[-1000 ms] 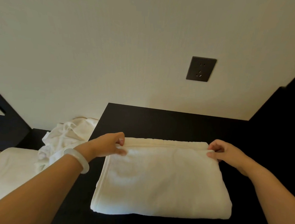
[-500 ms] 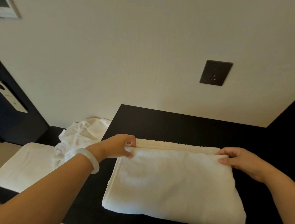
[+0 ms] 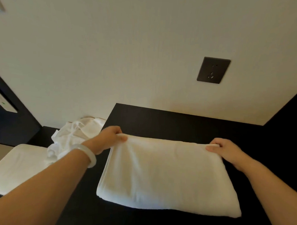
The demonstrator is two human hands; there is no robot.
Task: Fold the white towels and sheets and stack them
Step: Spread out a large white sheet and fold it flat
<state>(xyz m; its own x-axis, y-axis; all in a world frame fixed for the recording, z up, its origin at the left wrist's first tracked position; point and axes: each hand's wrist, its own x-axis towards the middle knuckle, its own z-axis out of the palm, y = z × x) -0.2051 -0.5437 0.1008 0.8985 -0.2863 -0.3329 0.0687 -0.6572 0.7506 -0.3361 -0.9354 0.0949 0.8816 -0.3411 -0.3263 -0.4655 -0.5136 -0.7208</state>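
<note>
Across counter (image 3: 161, 123), folded towel (image 3: 167, 174) runs L-R; your L hand (image 3: 109, 138) & R hand (image 3: 223, 148) pinch its far corners, equally near

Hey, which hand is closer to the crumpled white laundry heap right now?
Left. The left hand pinches the far left corner of the folded towel, right beside the crumpled laundry heap; the right hand pinches the far right corner, across the towel from it.

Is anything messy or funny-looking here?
Only one thing: the crumpled white cloth left of the dark table lies in a bunched heap, unfolded, its edge resting on the flat white fabric. The towel on the table looks neat, with the left hand and right hand pinching its far corners.
</note>
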